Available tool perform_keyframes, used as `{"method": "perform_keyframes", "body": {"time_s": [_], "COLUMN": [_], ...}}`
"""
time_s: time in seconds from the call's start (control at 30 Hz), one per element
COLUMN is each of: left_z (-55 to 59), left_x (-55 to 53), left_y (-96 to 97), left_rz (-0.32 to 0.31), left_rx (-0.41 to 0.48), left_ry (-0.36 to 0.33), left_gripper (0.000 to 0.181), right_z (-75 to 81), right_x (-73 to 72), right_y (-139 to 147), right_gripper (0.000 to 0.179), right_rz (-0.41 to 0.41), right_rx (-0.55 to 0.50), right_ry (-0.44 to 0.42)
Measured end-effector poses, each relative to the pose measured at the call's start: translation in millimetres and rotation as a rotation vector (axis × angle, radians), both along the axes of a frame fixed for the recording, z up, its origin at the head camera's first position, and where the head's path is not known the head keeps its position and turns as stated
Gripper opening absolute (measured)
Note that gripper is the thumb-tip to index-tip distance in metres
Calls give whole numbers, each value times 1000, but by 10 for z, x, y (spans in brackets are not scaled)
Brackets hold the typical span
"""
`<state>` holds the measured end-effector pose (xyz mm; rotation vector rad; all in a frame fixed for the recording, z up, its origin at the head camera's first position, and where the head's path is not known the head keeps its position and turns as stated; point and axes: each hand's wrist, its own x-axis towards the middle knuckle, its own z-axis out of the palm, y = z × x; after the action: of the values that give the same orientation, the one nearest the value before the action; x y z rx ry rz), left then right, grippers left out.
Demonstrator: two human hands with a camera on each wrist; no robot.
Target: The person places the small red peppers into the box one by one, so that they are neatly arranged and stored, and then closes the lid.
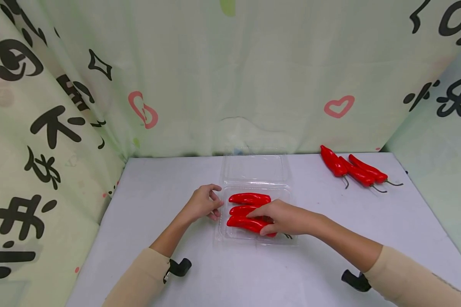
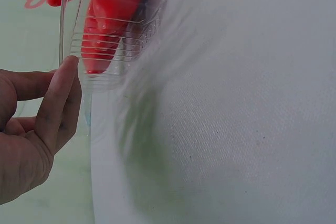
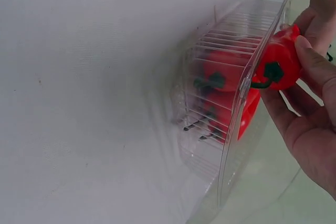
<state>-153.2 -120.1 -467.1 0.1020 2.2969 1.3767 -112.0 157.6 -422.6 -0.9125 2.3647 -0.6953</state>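
A clear plastic clamshell box point(image 1: 224, 232) lies on the table with its lid point(image 1: 255, 168) folded back. Three red chili peppers are at its base in the head view: a back one point(image 1: 249, 198), a middle one point(image 1: 241, 210) and a front one point(image 1: 242, 222). My right hand point(image 1: 282, 216) pinches the front pepper near its stem end between thumb and fingers. In the right wrist view this held pepper point(image 3: 281, 61) sits at rim height, above two others inside. At the box's left wall is my left hand point(image 1: 205, 203), fingers loosely bent, fingertips point(image 2: 68, 69) at the rim; contact is unclear.
Three more red peppers point(image 1: 355, 170) lie together at the table's back right, stems toward the front right. The white tabletop point(image 1: 169, 183) ends at a printed curtain point(image 1: 215, 85) behind, with more curtain at both sides.
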Motion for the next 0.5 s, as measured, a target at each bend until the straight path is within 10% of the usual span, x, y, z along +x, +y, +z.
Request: {"method": "perform_keyframes", "body": {"time_s": [0.5], "left_z": [30], "left_x": [22], "left_y": [30], "left_rz": [14], "left_rx": [-3], "left_ry": [-4], "left_gripper": [50], "right_z": [-81], "right_x": [17], "right_y": [-91], "right_gripper": [46], "right_rz": [51], "right_rx": [15], "right_ry": [79]}}
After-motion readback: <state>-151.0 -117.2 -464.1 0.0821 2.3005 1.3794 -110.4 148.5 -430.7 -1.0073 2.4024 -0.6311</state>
